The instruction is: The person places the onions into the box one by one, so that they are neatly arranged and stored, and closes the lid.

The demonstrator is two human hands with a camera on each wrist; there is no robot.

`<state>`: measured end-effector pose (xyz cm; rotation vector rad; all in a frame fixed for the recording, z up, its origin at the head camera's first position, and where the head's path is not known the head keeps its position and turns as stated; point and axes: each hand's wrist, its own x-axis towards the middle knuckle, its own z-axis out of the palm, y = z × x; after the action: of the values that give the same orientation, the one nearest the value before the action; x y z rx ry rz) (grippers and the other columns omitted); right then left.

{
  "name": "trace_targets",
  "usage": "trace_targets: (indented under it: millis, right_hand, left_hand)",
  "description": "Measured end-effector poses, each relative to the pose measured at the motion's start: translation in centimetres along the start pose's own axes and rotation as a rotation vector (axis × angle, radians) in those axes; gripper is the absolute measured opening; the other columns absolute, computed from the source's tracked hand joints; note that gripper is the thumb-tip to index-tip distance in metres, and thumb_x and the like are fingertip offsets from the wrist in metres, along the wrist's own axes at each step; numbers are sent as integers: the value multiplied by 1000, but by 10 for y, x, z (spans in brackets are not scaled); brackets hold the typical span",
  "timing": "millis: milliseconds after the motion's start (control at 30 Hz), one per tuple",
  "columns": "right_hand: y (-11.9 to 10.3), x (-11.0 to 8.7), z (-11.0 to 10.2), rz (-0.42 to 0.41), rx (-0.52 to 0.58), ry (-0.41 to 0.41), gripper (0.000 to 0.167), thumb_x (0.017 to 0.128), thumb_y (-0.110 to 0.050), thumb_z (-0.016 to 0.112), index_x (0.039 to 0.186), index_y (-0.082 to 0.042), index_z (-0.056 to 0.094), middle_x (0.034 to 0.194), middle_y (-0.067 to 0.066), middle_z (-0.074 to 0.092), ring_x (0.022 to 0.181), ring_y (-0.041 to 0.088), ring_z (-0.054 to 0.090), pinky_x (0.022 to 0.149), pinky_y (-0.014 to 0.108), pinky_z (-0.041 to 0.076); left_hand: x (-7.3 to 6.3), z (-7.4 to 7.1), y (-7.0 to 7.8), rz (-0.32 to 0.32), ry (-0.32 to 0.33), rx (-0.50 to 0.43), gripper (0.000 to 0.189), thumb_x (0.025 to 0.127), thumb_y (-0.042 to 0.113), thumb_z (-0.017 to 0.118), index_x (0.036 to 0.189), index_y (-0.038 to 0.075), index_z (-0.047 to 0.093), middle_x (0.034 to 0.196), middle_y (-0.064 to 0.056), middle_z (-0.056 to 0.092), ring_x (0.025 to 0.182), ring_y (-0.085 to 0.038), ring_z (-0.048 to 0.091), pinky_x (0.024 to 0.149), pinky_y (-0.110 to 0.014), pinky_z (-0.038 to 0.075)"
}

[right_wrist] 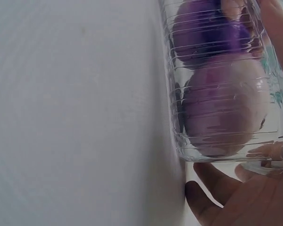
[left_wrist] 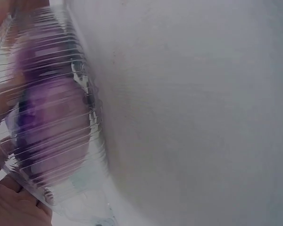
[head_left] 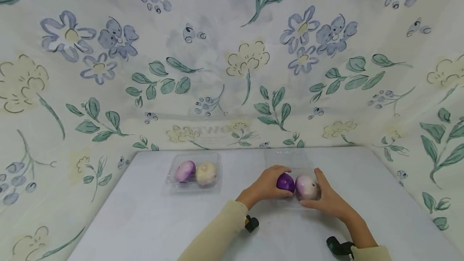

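In the head view, a dark purple onion and a larger white-and-purple onion sit side by side in a clear plastic box with ribbed walls. My left hand grips the dark purple onion from the left, fingers behind it and thumb in front. Around the paler onion's right side, my right hand curves with thumb in front and index finger behind. Through the box wall, the right wrist view shows the paler onion close against the dark one. Some right-hand fingers lie outside the box end.
The box's clear lid lies back behind it. To the left on the white table stands another clear box with a purple onion and a yellowish-white onion. A flowered cloth hangs behind the table.
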<state>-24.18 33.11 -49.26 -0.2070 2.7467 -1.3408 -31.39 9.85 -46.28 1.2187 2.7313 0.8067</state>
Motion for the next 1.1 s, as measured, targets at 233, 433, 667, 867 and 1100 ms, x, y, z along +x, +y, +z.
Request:
trace_targets:
  millis: [233,433,667,867,1100]
  right_hand:
    - [1,4,2,-20,-25,32,125,80,-41,81,155,4,-8,162,31,-8,143,58,18,114,67,19]
    - [-5,2,2,-19,-27,41,123,79,-40,81,156,5,-4,162,31,-5,141,56,25,114,66,21]
    - [-9,0,4,-60,-57,49,121,79,-40,81,155,6,0,161,32,-3,139,55,32,112,68,25]
    - [-8,0,9,-54,-48,32,119,81,-40,79,156,4,-1,162,30,-7,142,55,26,113,68,22]
    - [-7,1,12,-54,-25,4,117,84,-40,77,156,3,-5,162,30,-10,142,57,23,114,67,18]
  left_hand:
    - [-1,-1,-3,5,8,37,53,83,36,79,127,13,62,130,-2,64,124,-16,57,107,-30,46]
    - [-3,-1,-6,18,24,57,49,83,38,79,123,14,64,124,-2,66,119,-16,58,105,-31,46]
    - [-7,-1,-10,10,33,51,48,82,37,80,121,13,65,122,-3,67,118,-17,59,105,-31,46]
    - [-10,-1,-14,26,37,70,48,83,38,79,121,13,65,122,-3,67,119,-19,58,105,-32,46]
    - [-15,-2,-14,33,57,88,47,83,40,78,120,13,65,122,-3,67,120,-19,58,106,-32,46]
